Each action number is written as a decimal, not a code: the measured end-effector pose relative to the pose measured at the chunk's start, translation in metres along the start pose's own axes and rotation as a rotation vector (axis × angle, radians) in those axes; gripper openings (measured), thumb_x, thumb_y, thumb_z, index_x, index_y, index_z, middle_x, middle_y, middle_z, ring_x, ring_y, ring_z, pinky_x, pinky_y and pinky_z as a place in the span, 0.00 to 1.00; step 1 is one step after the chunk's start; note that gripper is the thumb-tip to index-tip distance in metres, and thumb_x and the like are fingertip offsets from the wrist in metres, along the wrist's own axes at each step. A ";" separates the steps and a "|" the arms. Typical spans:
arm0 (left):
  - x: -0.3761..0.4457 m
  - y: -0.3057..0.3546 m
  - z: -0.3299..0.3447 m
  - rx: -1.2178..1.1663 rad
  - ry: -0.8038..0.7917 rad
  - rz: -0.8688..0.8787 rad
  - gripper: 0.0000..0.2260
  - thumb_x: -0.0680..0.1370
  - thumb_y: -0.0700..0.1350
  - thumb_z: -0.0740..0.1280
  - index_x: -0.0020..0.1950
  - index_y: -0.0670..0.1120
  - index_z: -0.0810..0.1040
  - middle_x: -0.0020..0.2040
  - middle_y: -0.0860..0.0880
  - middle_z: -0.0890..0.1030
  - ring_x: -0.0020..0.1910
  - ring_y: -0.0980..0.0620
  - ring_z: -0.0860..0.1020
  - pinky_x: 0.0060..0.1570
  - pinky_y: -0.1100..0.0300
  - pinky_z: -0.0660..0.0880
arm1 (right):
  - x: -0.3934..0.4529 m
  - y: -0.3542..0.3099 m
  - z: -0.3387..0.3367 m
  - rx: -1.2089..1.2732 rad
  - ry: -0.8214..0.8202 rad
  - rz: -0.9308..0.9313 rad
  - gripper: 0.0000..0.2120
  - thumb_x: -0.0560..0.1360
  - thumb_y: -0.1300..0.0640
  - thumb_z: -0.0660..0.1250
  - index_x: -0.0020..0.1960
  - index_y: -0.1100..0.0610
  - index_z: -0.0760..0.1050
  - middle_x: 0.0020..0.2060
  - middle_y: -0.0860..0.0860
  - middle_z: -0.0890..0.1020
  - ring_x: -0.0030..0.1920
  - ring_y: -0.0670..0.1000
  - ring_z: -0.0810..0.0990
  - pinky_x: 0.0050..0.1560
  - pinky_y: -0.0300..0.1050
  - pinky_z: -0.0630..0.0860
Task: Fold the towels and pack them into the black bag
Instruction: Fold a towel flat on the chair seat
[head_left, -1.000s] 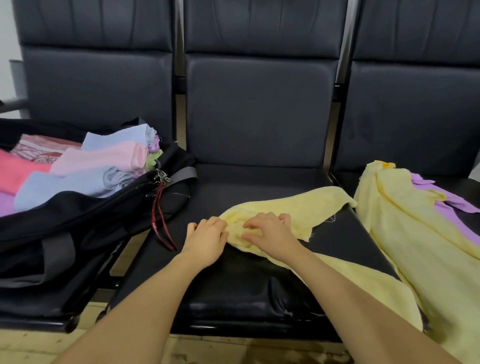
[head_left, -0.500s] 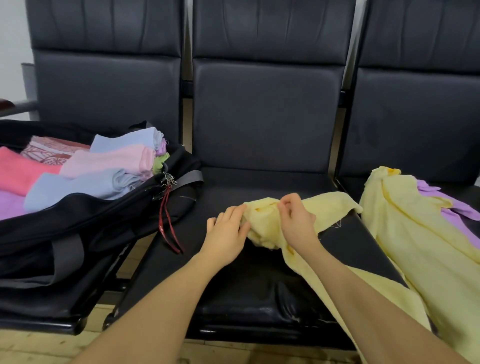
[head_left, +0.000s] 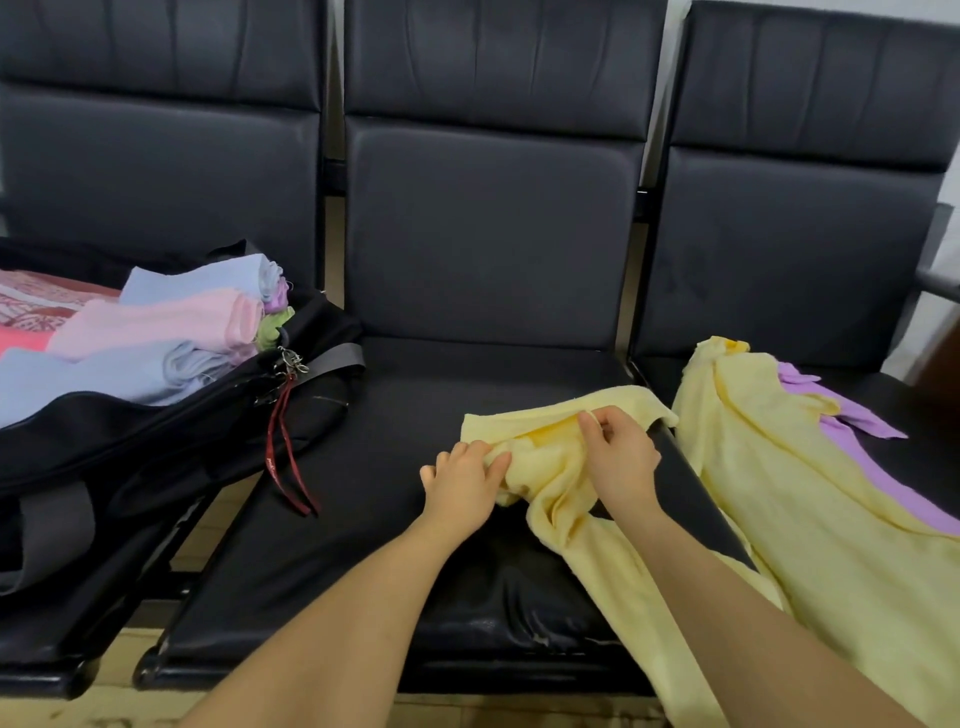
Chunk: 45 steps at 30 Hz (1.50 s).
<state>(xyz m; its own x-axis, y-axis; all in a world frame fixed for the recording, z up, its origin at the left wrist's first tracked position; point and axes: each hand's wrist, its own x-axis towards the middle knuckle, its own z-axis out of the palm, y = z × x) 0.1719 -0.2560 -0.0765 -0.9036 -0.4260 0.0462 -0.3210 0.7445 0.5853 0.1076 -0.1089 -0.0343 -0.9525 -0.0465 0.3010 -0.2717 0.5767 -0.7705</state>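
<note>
right now your left hand (head_left: 464, 480) pinches the bunched near end of the yellow towel (head_left: 558, 467) between thumb and curled fingers, and your right hand (head_left: 618, 457) pinches a fold of it just beside, fingertips pressed together. the towel lies toward the right edge of the middle seat (head_left: 363, 519), its tail hanging over the front edge. the black bag (head_left: 130, 441) sits open on the left seat, holding folded towels (head_left: 156, 332). a red strap (head_left: 283, 452) hangs from its zipper; its tiny white print is unreadable. more yellow and purple cloth (head_left: 810, 493) lies on the right seat.
</note>
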 end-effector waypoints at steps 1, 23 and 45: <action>0.001 0.001 0.002 -0.001 -0.002 -0.007 0.18 0.83 0.56 0.51 0.62 0.48 0.72 0.60 0.50 0.72 0.60 0.48 0.68 0.61 0.53 0.58 | 0.000 0.001 -0.001 0.012 0.004 0.010 0.12 0.81 0.51 0.58 0.42 0.54 0.72 0.36 0.48 0.76 0.38 0.45 0.72 0.57 0.45 0.55; -0.008 0.035 -0.116 -0.342 0.339 0.079 0.13 0.80 0.53 0.60 0.39 0.49 0.74 0.35 0.54 0.74 0.41 0.57 0.70 0.59 0.55 0.60 | -0.005 -0.046 -0.030 0.591 0.086 -0.069 0.09 0.80 0.59 0.60 0.53 0.50 0.78 0.41 0.45 0.80 0.36 0.36 0.77 0.36 0.30 0.74; -0.022 0.041 0.000 0.217 0.115 0.317 0.15 0.77 0.59 0.63 0.55 0.51 0.78 0.54 0.54 0.70 0.58 0.51 0.65 0.54 0.57 0.53 | -0.014 -0.001 -0.030 0.328 -0.083 0.088 0.08 0.78 0.60 0.65 0.56 0.56 0.79 0.48 0.51 0.81 0.52 0.49 0.79 0.57 0.47 0.76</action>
<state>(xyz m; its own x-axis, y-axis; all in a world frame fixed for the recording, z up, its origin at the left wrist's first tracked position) 0.1789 -0.2157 -0.0531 -0.9337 -0.2031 0.2949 -0.0947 0.9343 0.3436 0.1256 -0.0848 -0.0212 -0.9785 -0.0825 0.1888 -0.2048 0.2891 -0.9351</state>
